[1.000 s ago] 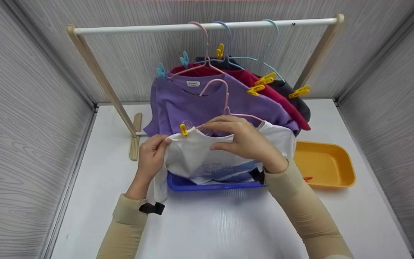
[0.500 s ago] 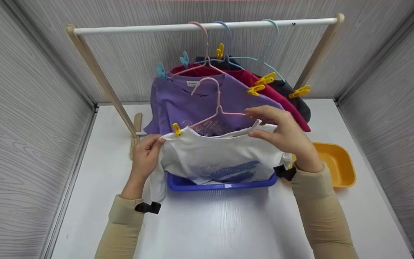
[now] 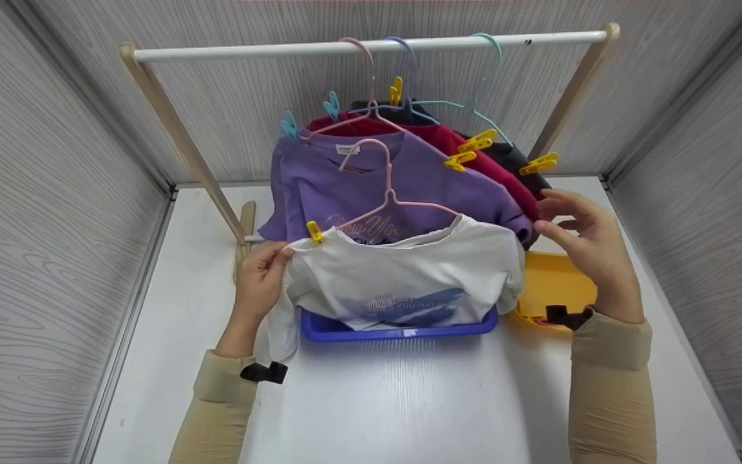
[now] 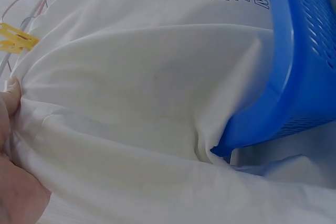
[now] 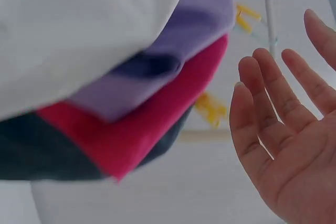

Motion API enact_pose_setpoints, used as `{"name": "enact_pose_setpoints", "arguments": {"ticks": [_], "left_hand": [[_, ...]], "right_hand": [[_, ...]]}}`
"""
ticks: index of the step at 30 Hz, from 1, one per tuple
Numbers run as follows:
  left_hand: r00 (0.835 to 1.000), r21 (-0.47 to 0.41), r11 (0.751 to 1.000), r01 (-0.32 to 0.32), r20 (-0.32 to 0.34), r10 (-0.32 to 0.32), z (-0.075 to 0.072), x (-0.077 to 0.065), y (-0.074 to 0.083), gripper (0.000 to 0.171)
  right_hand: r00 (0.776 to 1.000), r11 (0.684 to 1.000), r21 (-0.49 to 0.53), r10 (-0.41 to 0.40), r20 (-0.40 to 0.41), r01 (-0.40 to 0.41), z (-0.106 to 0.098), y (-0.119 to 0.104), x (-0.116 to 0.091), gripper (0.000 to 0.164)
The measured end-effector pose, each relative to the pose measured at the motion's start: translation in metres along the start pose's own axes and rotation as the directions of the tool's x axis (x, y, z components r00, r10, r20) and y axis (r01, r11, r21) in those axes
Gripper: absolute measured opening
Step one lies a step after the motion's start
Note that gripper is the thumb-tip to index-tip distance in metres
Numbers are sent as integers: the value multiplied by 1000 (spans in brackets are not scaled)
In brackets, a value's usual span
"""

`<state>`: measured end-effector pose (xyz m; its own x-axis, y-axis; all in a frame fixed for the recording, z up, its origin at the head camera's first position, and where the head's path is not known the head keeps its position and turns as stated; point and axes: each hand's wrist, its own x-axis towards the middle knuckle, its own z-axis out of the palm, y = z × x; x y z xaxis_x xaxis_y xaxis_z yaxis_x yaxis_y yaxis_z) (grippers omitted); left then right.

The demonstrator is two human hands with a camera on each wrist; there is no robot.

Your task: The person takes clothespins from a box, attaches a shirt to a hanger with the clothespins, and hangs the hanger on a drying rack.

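Observation:
A white shirt with blue print lies partly in a blue basket, a pink hanger in its neck. One yellow clothespin clips its left shoulder. My left hand pinches the shirt near that shoulder; the left wrist view shows the white cloth bunched at the thumb. To the right of the shirt my right hand is raised with nothing in it, and the right wrist view shows its fingers spread and apart from the clothes.
Behind, a rack with a white rail bears a purple shirt, a red garment and a dark one, with blue and yellow clothespins on them. A yellow tray sits at the right, partly behind the right wrist.
My right hand has moved right, away from the hanger and past the shirt's right shoulder. The hanger and shirt have shifted slightly left. My left hand keeps its pinch.

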<state>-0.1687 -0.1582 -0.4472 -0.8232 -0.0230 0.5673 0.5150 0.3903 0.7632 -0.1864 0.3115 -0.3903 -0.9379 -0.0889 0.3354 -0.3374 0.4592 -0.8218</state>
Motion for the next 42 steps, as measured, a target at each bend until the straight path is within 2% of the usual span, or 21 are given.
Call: {"name": "enact_pose_setpoints", "arguments": {"ticks": [4, 8, 12, 17, 24, 29, 34, 39, 42], "left_hand": [[1000, 3, 1000, -20, -4, 20, 0, 0, -1, 6], [1000, 8, 1000, -28, -4, 28, -1, 0, 0, 6], [999, 26, 999, -32, -9, 33, -2, 0, 0, 6], [999, 4, 999, -38, -17, 38, -4, -1, -2, 7], [999, -14, 999, -33, -26, 33, -6, -2, -3, 8], [999, -19, 999, -36, -28, 35, -5, -1, -2, 8], [999, -19, 999, -44, -29, 43, -5, -1, -3, 8], [999, 1, 999, -34, -23, 35, -5, -1, -3, 7], [999, 15, 999, -29, -27, 29, -5, -2, -3, 6]], "right_hand": [[994, 995, -27, 97, -46, -98, -13, 27, -6, 44], [973, 969, -88, 225, -55, -229, -21, 51, -10, 45], [935, 923, -155, 355, -8, -351, -26, 76, -11, 51], [881, 882, -176, 459, 112, -437, -28, 107, -12, 55], [778, 817, -213, 576, 250, -536, -22, 140, -12, 56], [682, 759, -250, 651, 335, -601, -11, 159, -11, 56], [590, 713, -303, 697, 408, -632, 0, 167, -15, 53], [487, 639, -330, 756, 438, -695, 11, 169, -17, 47], [427, 576, -328, 797, 427, -749, 18, 169, -17, 47]]}}
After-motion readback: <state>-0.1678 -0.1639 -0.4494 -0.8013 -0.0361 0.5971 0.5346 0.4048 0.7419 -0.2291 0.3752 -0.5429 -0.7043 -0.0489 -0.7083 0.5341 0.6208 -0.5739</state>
